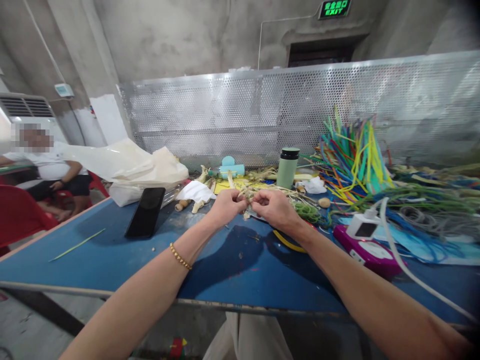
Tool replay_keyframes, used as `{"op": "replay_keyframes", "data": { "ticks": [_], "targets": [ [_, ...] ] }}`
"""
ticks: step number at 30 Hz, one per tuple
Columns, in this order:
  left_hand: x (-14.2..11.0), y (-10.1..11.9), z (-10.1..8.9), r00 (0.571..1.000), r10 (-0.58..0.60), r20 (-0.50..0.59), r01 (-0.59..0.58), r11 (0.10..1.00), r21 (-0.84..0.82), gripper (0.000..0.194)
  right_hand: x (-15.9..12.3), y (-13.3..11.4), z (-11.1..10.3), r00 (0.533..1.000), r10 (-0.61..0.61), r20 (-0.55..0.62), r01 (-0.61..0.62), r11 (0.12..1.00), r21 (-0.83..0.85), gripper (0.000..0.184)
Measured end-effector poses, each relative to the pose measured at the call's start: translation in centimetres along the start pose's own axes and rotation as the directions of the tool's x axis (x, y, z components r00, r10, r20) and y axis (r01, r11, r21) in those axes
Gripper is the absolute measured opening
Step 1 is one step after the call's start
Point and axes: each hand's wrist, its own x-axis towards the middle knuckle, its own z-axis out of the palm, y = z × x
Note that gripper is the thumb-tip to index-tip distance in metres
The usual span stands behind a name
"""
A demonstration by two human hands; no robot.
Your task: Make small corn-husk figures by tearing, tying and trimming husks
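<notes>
Over the middle of the blue table (232, 280), my left hand (228, 206) and my right hand (275, 209) nearly meet. Both are closed in a pinch on a small bundle of pale dried plant fibre (249, 194); my fingers cover much of it. A gold bead bracelet (180, 257) circles my left wrist. Just behind my hands lie more dry stalks and a yellow sheet (221, 185). Green strands (306, 212) sit right of my right hand, and a yellow curved strip (287, 242) passes below it.
A black phone (146, 213) and white plastic bag (146, 167) lie left. Behind stand a green flask (288, 169) and colourful strips (360, 160). A magenta device (365, 250) with a white cable is at right. A person (48, 165) sits far left.
</notes>
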Motion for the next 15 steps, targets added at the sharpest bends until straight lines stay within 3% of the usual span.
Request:
{"op": "replay_keyframes", "data": {
  "ticks": [5, 12, 15],
  "targets": [
    [-0.2, 0.2, 0.2, 1.0, -0.017, -0.02, 0.018, 0.998, 0.057, 0.009, 0.0, 0.1, 0.4, 0.999, -0.023, -0.024, 0.022, 0.998, -0.059, 0.004],
    [-0.5, 0.9, 0.2, 0.999, -0.041, 0.007, 0.041, 0.998, 0.04, 0.01, -0.2, -0.4, 0.5, 0.977, 0.195, 0.083, -0.207, 0.961, 0.184, 0.006],
    [-0.8, 1.3, 0.0, 0.999, -0.05, 0.015, 0.049, 0.996, 0.078, 0.012, -0.3, -0.4, 0.6, 0.971, 0.222, 0.092, -0.237, 0.947, 0.215, 0.007]
  ]
}}
